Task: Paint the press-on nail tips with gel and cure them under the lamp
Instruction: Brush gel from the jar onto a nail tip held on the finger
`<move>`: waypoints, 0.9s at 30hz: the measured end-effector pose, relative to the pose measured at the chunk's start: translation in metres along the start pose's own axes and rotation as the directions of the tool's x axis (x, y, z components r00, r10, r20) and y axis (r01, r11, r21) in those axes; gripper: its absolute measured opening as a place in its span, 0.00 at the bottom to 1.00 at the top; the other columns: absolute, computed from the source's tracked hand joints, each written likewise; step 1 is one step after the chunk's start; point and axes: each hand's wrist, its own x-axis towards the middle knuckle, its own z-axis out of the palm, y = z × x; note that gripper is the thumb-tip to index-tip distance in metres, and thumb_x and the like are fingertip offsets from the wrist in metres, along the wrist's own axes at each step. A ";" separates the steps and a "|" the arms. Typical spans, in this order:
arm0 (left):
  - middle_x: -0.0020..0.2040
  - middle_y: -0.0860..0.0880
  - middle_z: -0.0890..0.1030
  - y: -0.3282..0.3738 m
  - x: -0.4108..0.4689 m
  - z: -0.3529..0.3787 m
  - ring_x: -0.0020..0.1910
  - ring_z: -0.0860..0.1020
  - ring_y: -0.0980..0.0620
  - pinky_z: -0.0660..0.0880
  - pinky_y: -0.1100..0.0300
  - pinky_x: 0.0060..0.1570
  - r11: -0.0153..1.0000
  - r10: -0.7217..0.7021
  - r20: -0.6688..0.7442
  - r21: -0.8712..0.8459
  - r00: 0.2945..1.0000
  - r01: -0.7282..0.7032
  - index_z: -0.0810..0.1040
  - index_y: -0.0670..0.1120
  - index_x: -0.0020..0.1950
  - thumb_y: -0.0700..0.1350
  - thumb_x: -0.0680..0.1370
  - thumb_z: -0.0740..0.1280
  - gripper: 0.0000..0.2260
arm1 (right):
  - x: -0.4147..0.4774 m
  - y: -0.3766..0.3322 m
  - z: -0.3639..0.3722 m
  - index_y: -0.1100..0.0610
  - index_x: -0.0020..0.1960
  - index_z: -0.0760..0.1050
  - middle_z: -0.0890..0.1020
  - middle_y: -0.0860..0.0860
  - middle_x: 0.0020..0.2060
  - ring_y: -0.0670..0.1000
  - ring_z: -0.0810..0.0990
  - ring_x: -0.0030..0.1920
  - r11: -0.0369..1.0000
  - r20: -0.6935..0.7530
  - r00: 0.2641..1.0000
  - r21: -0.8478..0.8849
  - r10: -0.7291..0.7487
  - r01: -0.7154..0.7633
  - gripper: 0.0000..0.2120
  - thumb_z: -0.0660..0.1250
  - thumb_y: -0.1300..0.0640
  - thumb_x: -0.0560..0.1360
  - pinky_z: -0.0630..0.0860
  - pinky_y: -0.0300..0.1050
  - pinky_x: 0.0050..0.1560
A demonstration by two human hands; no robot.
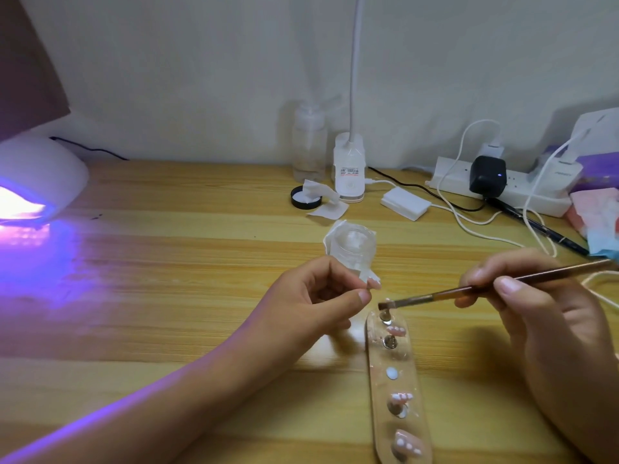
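Lamp (37,175) glows violet far left; I can't see inside it. Left hand (318,296) pinches one tip (374,283). The holder (407,360) carries more tips, and over it the brush (552,272) hovers, gripped by the right hand (542,316). Likely mid-painting; next needs a steady stroke. Wooden desk (201,262), white wall (167,78).

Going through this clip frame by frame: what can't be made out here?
Head view only.
1. Curing lamp: cut by the left edge; glare hides its inside.
2. Nail tip pinched by the left hand: blurred, partly behind the fingertips.
3. Brush in the right hand: blur hides whether its bristles touch anything.
4. Nail holder: near end cut by the bottom edge.
5. Desk lamp label: too small to read.
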 end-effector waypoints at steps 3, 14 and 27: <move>0.45 0.58 0.84 0.003 0.000 0.001 0.41 0.78 0.61 0.74 0.69 0.38 0.999 0.028 0.007 -0.028 1.000 -0.028 0.81 0.51 0.42 0.42 0.76 0.70 0.05 | 0.001 0.001 -0.002 0.52 0.42 0.80 0.80 0.51 0.38 0.52 0.80 0.40 1.000 -0.002 1.000 0.014 0.015 -0.015 0.08 0.62 0.53 0.71 0.78 0.40 0.46; 0.40 0.59 0.82 0.003 0.000 0.001 0.38 0.77 0.62 0.74 0.70 0.42 0.997 0.074 0.018 0.018 0.997 -0.075 0.82 0.54 0.44 0.41 0.77 0.69 0.08 | 0.014 0.004 -0.005 0.53 0.41 0.84 0.80 0.48 0.35 0.42 0.79 0.37 0.887 -0.015 0.956 0.377 0.292 -0.265 0.09 0.65 0.60 0.71 0.78 0.34 0.43; 0.40 0.53 0.80 0.002 0.002 0.001 0.35 0.73 0.60 0.72 0.70 0.38 0.999 0.020 0.025 0.037 0.999 -0.021 0.83 0.54 0.39 0.47 0.72 0.68 0.04 | 0.008 0.000 -0.001 0.53 0.40 0.84 0.81 0.50 0.31 0.46 0.80 0.34 0.905 -0.013 0.955 0.323 0.298 -0.278 0.11 0.63 0.56 0.72 0.78 0.35 0.38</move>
